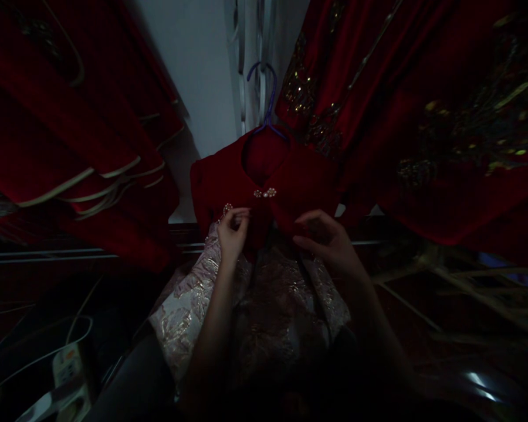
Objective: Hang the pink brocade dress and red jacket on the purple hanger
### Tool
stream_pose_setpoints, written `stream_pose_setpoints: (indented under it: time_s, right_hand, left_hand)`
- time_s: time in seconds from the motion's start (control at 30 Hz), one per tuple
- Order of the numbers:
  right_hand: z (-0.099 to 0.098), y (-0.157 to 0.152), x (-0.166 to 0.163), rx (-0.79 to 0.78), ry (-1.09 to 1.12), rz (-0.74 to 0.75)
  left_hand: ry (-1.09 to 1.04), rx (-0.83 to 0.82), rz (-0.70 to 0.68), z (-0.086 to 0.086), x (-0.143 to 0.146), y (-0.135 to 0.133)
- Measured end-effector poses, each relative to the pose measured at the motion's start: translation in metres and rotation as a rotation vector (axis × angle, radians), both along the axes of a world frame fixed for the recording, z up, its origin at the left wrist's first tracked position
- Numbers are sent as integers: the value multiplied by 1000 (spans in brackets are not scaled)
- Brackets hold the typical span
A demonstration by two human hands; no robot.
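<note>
A short red jacket hangs on a purple hanger in front of me. A pearl-like clasp sits at its neckline. Below it spreads a shiny, pale brocade garment with a raised metallic pattern. My left hand is pinched closed at the lower left of the jacket, just beside a beaded ornament; what lies between the fingertips is too dark to tell. Over the jacket's lower right, my right hand has its thumb and fingers apart, holding nothing visible.
Red garments with pale piping hang at left, and red garments with gold sequins at right. A metal rail rises behind the hanger. Low at left lie a power strip and cords. A blurred slatted frame stands at right.
</note>
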State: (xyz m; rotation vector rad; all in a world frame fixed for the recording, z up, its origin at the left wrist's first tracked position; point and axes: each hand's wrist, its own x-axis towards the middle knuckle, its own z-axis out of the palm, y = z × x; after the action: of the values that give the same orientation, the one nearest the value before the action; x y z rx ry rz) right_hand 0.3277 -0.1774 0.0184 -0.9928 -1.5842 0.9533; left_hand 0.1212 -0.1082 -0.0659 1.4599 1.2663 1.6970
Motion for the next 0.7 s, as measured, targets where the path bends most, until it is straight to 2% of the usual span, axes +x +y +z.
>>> stream_pose_setpoints:
  time_s: [0.07,0.13,0.3,0.4,0.7]
  right_hand:
    - [-3,2,-7,-13,-23,66]
    - [-6,3,-14,-20,-44,137]
    - [-19,8,-33,-102,16,177]
    - [-28,16,-46,-127,94,175]
    - [-58,70,-84,35,5,30]
  left_hand:
    - [9,44,184,0,-12,2]
    - [2,48,250,-4,-22,5]
    - [-15,-8,139,-13,-30,9]
    - [-30,-14,133,-14,-30,9]
    - [-11,-36,53,-14,-35,9]
